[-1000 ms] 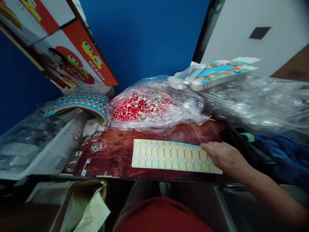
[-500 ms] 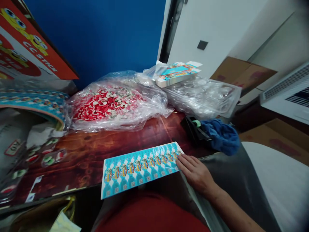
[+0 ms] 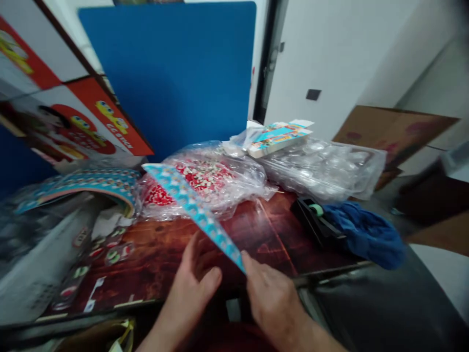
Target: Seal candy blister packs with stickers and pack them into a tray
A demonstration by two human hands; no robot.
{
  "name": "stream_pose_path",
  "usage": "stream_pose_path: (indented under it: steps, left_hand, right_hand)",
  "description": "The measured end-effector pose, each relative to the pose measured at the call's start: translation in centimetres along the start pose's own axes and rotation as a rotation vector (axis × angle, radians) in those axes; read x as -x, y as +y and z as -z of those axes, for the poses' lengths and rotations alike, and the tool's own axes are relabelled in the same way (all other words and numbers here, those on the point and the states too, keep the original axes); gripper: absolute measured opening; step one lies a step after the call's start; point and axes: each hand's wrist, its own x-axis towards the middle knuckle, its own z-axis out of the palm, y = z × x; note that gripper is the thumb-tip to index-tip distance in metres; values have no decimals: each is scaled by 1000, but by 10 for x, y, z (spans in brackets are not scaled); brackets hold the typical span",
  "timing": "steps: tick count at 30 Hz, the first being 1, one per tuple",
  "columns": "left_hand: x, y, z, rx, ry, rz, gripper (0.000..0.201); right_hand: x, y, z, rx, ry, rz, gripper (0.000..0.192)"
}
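A blue printed sticker sheet [image 3: 200,213] is raised on edge over the table, slanting from upper left down to my right hand [image 3: 273,293]. That hand pinches the sheet's near end between fingers and thumb. Just left of the sheet, my left hand [image 3: 192,281] has its thumb and fingers apart, with nothing visible in it. Behind the sheet lies a clear plastic bag [image 3: 220,178] full of small red and white pieces, partly covered by the sheet.
A black tape dispenser [image 3: 317,222] and blue cloth [image 3: 361,234] lie at the table's right. Clear plastic packaging [image 3: 322,166] bears printed cartons [image 3: 280,137]. At left are a stack of curved blue sheets [image 3: 84,183], a grey-white bin [image 3: 54,264] and small packets [image 3: 117,254].
The sheet has gone from lying nearly flat near the table edge to being lifted and turned edge-on in my right hand. My left hand has come into view. The camera view has shifted.
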Motion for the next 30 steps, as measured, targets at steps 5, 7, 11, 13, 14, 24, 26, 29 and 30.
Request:
stream_pose_path:
  steps: [5, 7, 11, 13, 14, 24, 26, 29, 30]
  left_hand:
    - [-38, 34, 13, -213, -300, -112, 29]
    - [-45, 52, 28, -402, -641, -105, 26]
    - [-84, 60, 34, -458, -1150, 173, 24]
    - [-111, 45, 22, -638, -1298, 216, 23]
    - [-122, 35, 15, -797, -1295, 195, 22]
    - [-85, -35, 47, -1427, -896, -283, 91]
    - [-79, -40, 54, -1479, -906, -338, 91]
    - [-83, -44, 55, -1521, -942, -375, 88]
    - [-85, -43, 54, -1527, -955, -376, 89]
  right_hand:
    - [-32, -18, 22, -168, 49, 278, 37]
    - [-43, 5, 43, -55, 203, 247, 44]
    - [-64, 54, 50, 105, -11, 275, 61]
    - [-65, 71, 28, 57, -256, 342, 62]
    - [-62, 76, 12, 37, -370, 349, 61]
    - [17, 90, -46, 42, -739, 128, 73]
    - [18, 91, -41, -17, -821, 132, 79]
    - [11, 94, -37, -80, -929, 137, 74]
    - [8, 95, -36, -99, -953, 136, 72]
